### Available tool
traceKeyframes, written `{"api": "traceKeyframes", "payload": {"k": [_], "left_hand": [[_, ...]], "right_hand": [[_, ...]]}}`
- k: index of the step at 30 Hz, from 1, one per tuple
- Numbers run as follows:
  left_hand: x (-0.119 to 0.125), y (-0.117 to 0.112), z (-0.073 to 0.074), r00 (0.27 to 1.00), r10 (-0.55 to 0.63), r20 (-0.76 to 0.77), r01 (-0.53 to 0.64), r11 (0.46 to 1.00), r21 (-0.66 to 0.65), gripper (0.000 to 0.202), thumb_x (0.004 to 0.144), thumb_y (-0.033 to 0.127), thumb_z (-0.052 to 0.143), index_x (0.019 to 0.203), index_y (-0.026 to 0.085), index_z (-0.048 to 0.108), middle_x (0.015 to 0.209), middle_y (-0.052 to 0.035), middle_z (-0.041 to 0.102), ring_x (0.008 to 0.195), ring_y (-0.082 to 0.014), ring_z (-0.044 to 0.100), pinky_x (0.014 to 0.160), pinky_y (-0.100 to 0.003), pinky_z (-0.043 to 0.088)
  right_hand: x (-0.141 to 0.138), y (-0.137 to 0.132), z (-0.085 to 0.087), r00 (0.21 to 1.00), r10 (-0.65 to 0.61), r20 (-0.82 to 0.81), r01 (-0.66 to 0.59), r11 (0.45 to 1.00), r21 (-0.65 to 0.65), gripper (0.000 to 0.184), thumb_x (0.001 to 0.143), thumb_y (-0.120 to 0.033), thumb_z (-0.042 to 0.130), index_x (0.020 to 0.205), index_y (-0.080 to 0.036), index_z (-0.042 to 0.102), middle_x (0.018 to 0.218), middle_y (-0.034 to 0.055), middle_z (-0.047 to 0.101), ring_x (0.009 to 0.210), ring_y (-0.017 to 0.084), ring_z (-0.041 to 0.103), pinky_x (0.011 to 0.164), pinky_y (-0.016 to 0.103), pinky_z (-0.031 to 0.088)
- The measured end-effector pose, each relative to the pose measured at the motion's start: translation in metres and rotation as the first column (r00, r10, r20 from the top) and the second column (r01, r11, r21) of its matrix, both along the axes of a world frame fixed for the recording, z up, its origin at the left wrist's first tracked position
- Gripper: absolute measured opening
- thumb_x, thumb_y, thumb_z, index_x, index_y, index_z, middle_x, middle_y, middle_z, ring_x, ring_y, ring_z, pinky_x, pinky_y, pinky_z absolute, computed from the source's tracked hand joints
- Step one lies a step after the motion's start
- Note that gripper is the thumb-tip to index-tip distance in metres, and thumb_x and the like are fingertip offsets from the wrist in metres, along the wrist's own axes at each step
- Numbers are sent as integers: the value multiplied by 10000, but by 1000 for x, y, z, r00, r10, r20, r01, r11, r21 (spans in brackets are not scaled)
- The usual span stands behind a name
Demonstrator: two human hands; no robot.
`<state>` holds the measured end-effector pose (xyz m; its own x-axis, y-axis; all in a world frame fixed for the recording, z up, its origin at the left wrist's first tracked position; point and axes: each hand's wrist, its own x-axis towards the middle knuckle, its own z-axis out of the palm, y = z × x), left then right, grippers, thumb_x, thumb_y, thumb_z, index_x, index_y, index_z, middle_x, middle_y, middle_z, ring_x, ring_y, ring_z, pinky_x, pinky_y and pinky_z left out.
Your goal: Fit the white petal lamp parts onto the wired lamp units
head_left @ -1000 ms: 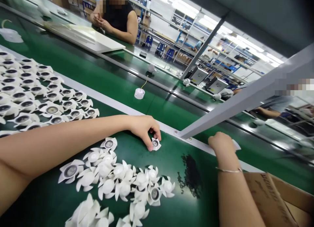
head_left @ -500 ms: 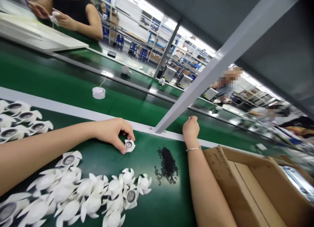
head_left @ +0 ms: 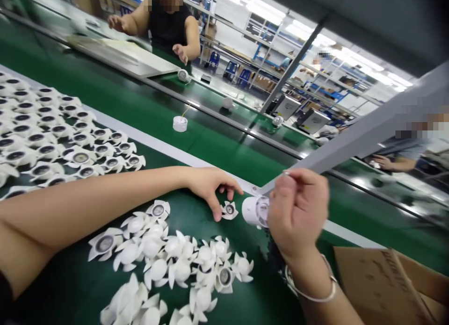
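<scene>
My left hand point(head_left: 215, 189) rests over the green table with thumb and fingers apart. Right by its thumb tip is a small white fan blade wheel point(head_left: 229, 210), its round hub facing up. My right hand point(head_left: 303, 208) is closed, thumb against fingers, close to the camera. A white cylindrical motor housing point(head_left: 253, 211) shows at its left side, partly hidden by the hand; how the fingers grip it is hidden. Below my left forearm lies a loose pile of white fan blade wheels point(head_left: 178, 269). Small black pieces point(head_left: 275, 252) are mostly covered by my right hand and wrist.
Rows of more blade wheels point(head_left: 45, 128) stand at the left. A green conveyor point(head_left: 210, 142) beyond the white edge strip carries another white housing point(head_left: 180, 124). A grey post point(head_left: 351, 133) slants up at the right, above a cardboard box point(head_left: 379, 278). A co-worker point(head_left: 171, 30) sits across.
My right hand has come back from over the conveyor towards me, now with a white housing at it. My left fingers have loosened around the blade wheel. The view has swung left.
</scene>
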<state>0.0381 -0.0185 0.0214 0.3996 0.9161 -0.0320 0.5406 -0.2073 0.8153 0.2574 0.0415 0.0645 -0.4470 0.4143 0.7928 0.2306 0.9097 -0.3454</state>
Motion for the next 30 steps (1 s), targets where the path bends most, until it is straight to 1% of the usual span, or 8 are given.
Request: {"api": "traceKeyframes", "payload": {"k": [3, 8, 12, 15, 18, 22, 25, 30], "left_hand": [[-8, 4, -3, 989, -50, 140, 56, 998, -39, 941, 503, 480, 912, 1345, 268, 549, 1062, -2, 662, 913, -164, 521, 826, -292, 435], [-14, 9, -8, 968, -59, 246, 67, 997, -26, 676, 529, 486, 893, 1115, 243, 656, 974, 11, 630, 867, -153, 511, 803, -306, 422], [-12, 9, -10, 969, -51, 242, 52, 999, 1, 519, 596, 506, 856, 977, 215, 656, 890, 20, 611, 787, -139, 491, 737, -291, 407], [-10, 5, -5, 983, -20, 183, 20, 1000, 3, 464, 627, 506, 831, 924, 202, 644, 864, 18, 615, 758, -138, 492, 706, -284, 395], [-7, 1, 3, 994, 16, 104, -14, 1000, -18, 489, 622, 521, 817, 947, 198, 647, 875, 11, 634, 775, -147, 509, 699, -282, 390], [-2, -2, 12, 998, 51, 20, -49, 994, -95, 544, 665, 561, 758, 1057, 200, 651, 904, -1, 657, 778, -147, 526, 688, -270, 386], [2, -3, 17, 991, 123, -48, -130, 976, -172, 566, 642, 555, 763, 1069, 200, 652, 883, 6, 653, 737, -140, 529, 643, -262, 377], [10, -7, 28, 957, 210, -199, -258, 929, -263, 524, 633, 543, 769, 1015, 202, 657, 839, 6, 664, 720, -160, 558, 613, -273, 378]], "right_hand": [[-20, -4, -19, 996, 50, 76, -51, 999, 10, 120, 963, -214, 496, 1069, -219, 552, 939, 35, 620, 761, 145, 625, 669, 282, 506], [-32, -6, -33, 988, 89, 123, -89, 996, -4, 113, 974, -227, 478, 1046, -220, 564, 946, 40, 636, 790, 156, 634, 669, 283, 499], [-38, -7, -38, 961, 172, 217, -168, 985, -38, 119, 988, -230, 448, 1034, -216, 556, 900, 37, 633, 745, 160, 611, 650, 295, 489], [-39, -5, -37, 908, 281, 312, -277, 959, -59, 153, 988, -194, 426, 1079, -195, 548, 943, 61, 616, 859, 181, 597, 739, 320, 495], [-34, 1, -33, 893, 213, 396, -190, 977, -96, 193, 984, -251, 444, 1123, -163, 546, 1072, 121, 571, 1000, 228, 565, 812, 368, 492], [-24, 13, -35, 790, 98, 605, 23, 982, -189, 283, 998, -366, 396, 1004, -160, 590, 1036, 127, 531, 919, 243, 561, 827, 419, 487], [-19, 20, -42, 692, 75, 718, 47, 988, -149, 345, 1003, -364, 335, 950, -160, 608, 1002, 133, 513, 946, 271, 536, 876, 464, 470], [-18, 22, -47, 672, -5, 740, 29, 999, -20, 355, 1004, -361, 329, 1061, -152, 611, 1046, 148, 509, 964, 289, 500, 861, 473, 464]]}}
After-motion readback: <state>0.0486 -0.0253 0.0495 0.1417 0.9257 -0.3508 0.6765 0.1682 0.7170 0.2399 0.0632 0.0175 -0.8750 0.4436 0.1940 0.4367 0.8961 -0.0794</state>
